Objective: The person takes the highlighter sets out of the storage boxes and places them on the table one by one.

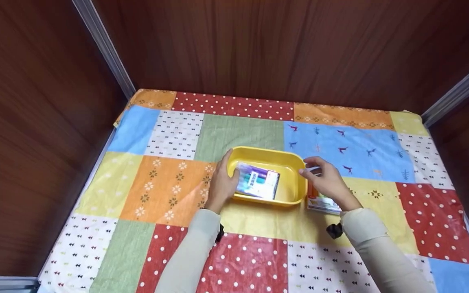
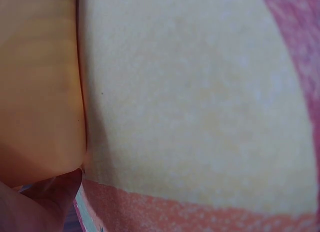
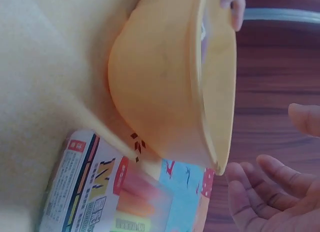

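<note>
A yellow plastic basin [image 1: 290, 184] stands on the patterned cloth. My left hand [image 1: 223, 184] grips its left end, thumb over the rim on the inside; in the left wrist view that hand [image 2: 45, 204] shows only partly, at the basin's corner. Inside the basin lies a flat clear packet [image 1: 265, 190] with purple and teal contents and a white label. By the basin's right end is my right hand [image 1: 327, 181], its relaxed fingers apart and fingertips close to the rim. Beneath it lies a pack of coloured markers [image 3: 135, 192], partly hidden by the hand in the head view.
A patchwork-print cloth [image 1: 250, 260] covers the table. Brown wood-grain panels [image 1: 234, 49] rise behind it and at both sides, with metal strips [image 1: 106, 49] at the corners. The marker pack sits close against the basin's right side.
</note>
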A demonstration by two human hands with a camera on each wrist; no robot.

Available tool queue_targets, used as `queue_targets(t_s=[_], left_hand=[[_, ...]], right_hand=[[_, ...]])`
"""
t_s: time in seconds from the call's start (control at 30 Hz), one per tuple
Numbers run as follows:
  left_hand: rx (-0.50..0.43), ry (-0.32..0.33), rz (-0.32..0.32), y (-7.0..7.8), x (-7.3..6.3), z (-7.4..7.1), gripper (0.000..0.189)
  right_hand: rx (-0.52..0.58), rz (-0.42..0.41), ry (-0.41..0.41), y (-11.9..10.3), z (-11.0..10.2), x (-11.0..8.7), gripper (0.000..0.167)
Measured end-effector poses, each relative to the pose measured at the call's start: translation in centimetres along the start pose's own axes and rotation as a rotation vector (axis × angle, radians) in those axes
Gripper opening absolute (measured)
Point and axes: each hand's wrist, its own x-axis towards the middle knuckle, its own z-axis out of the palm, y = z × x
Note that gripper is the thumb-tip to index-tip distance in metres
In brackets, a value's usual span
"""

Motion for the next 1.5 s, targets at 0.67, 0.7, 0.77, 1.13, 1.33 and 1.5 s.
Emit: queue_targets(t_s=[0.67,0.7,0.77,1.13,1.33,1.5], left_hand=[[-0.017,0.004,-0.003,0.0,0.0,0.0,0.069],[-0.011,0.0,-0.005,0.1,0.0,0.0,0.069],[-0.002,-0.008,-0.004,0.1,0.0,0.0,0.07],[0.015,-0.004,0.021,0.1,0.0,0.0,0.069],[0.023,0.002,0.039,-0.2,0.0,0.1,0.068],[0.005,0.006,0.028,-0.2,0.0,0.0,0.068]], right_hand=[[-0.116,-0.132,-0.17,-1.7,3.2,3.0,0.043],[-0.12,-0.134,-0.18,-1.8,3.3,3.1,0.042],[-0.134,-0.131,-0.202,-1.8,3.3,3.3,0.041],[-0.259,-0.233,-0.277,-2.5,3.9,5.0,0.039],[-0.351,-0.266,-0.328,-3.2,4.7,5.7,0.042],[-0.402,-0.217,-0.378,-4.1,5.2,6.3,0.046]])
